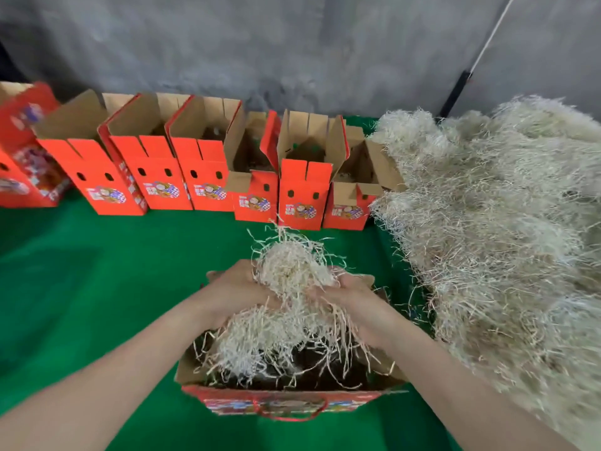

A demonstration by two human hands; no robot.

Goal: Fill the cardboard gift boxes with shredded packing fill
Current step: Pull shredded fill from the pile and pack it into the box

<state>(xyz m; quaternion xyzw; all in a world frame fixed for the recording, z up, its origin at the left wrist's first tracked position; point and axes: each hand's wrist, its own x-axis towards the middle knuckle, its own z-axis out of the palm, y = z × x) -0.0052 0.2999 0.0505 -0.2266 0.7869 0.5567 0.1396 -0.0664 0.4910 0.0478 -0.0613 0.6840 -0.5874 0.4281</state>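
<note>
An open red gift box (195, 372) with a red cord handle stands right in front of me on the green mat, partly filled with pale shredded fill (257, 340). My left hand (237, 288) and my right hand (351, 294) are cupped together above its opening. Between them they hold a clump of shredded fill (292, 265), with strands hanging down into the box. A large heap of the same fill (504, 222) lies on the right.
Several open red gift boxes (156, 177) stand in a row along the back of the green mat (81, 271), flaps up. More red boxes (22, 151) lean at the far left. A grey wall rises behind, with a black-handled pole (458, 89) against it.
</note>
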